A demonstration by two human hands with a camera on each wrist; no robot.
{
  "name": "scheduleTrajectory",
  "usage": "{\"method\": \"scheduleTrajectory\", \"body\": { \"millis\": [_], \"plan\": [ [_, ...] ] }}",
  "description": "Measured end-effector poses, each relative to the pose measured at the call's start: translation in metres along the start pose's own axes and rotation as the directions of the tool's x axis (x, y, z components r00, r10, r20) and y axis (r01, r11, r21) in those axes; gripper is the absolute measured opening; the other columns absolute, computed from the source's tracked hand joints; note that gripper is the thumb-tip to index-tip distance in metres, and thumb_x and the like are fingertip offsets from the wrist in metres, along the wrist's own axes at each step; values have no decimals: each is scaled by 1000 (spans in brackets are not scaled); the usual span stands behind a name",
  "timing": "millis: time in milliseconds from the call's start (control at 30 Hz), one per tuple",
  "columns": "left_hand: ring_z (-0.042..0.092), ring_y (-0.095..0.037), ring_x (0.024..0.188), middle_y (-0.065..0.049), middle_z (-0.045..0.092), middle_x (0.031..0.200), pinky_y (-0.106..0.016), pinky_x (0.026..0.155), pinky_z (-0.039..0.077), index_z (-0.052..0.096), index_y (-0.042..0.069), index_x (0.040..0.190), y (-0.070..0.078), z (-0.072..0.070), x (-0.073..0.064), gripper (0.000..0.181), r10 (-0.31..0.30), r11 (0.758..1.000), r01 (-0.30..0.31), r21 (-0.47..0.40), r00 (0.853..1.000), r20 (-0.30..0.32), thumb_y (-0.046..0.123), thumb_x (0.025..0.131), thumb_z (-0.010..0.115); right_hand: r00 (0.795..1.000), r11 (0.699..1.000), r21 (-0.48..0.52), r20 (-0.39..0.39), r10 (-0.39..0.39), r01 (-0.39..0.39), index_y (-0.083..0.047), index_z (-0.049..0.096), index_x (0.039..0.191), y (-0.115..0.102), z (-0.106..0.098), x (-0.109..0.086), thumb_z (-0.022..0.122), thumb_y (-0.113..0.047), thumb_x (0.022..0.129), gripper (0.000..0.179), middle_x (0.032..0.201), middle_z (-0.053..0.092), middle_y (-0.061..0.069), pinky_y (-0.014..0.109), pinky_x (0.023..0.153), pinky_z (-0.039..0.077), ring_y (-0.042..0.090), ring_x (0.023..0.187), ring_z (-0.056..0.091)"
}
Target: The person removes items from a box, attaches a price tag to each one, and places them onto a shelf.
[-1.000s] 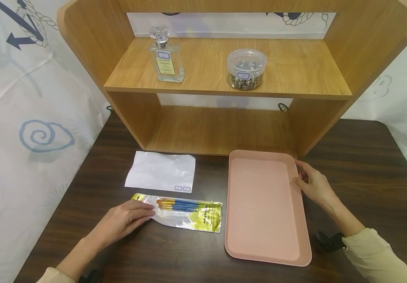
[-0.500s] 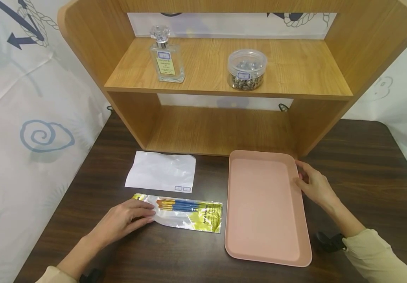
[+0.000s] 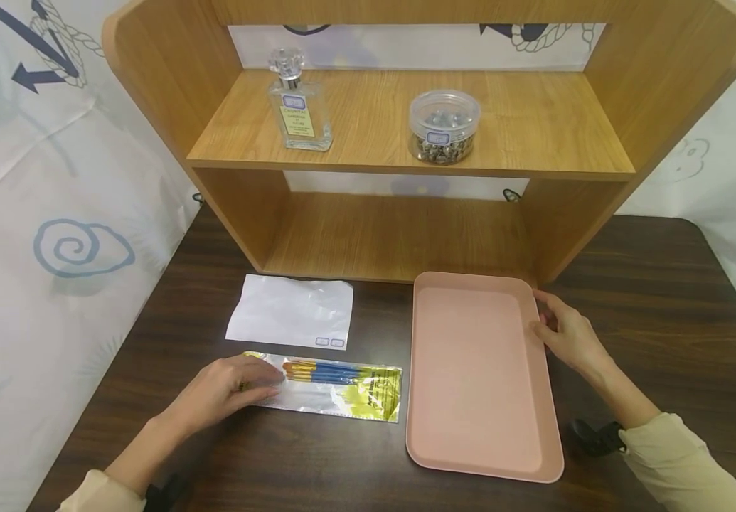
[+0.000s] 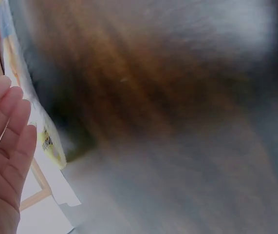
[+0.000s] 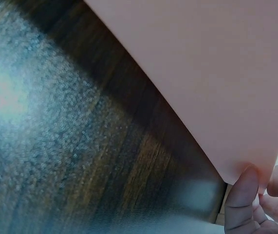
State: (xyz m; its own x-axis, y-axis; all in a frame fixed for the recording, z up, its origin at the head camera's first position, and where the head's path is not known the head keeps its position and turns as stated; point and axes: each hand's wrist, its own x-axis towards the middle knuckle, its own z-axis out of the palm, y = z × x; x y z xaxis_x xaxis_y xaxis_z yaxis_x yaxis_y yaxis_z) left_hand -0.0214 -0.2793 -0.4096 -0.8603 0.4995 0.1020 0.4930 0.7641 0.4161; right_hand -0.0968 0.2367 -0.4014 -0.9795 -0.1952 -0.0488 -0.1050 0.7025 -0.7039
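Several brushes (image 3: 323,371): inside a packet (image 3: 370,398)
Left hand (image 3: 223,387): relaxed fingers over one end
Right hand (image 3: 570,340): pinching a pink tray (image 3: 478,377)

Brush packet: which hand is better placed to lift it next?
Left, I'd say: the left hand is at the left end of the brush packet; the right hand holds the right edge of the pink tray, across the tray from the packet.

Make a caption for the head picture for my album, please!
Left hand by the brushes, right hand gripping the tray, shelf behind.
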Motion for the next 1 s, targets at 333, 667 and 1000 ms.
{"method": "scheduleTrajectory", "body": {
  "millis": [333, 667, 1000],
  "plan": [
    [62, -15, 73, -9, 72, 95, -25, 63, 53, 69, 4, 107, -17, -15, 27, 29, -258, 966, 244, -85, 923, -287, 8, 79, 75, 1000, 1000, 1, 0, -6, 6, 11, 34, 136, 0, 0, 0, 56, -2, 90, 53, 83, 53, 12, 22, 50, 44, 7, 57, 51],
    [59, -37, 96, -26, 60, 111, -36, 66, 48, 45, -8, 130, -54, -30, 54, 62, -625, 780, 604, -164, 764, -157, 32, 87, 66, 1000, 1000, 12, 24, 9, -10, 9, 32, 138, 0, 0, 0, 54, -2, 90, 53, 83, 52, 12, 24, 51, 46, 10, 56, 53],
    [48, -44, 105, -30, 51, 119, -56, 82, 43, 41, -9, 132, -64, -24, 73, 70, -676, 737, 674, -54, 734, -66, 32, 83, 70, 1000, 1000, 2, 6, 8, -8, 8, 35, 137, 1, 0, 0, 54, -2, 90, 52, 83, 53, 12, 24, 50, 46, 9, 55, 54]
  ]
}}
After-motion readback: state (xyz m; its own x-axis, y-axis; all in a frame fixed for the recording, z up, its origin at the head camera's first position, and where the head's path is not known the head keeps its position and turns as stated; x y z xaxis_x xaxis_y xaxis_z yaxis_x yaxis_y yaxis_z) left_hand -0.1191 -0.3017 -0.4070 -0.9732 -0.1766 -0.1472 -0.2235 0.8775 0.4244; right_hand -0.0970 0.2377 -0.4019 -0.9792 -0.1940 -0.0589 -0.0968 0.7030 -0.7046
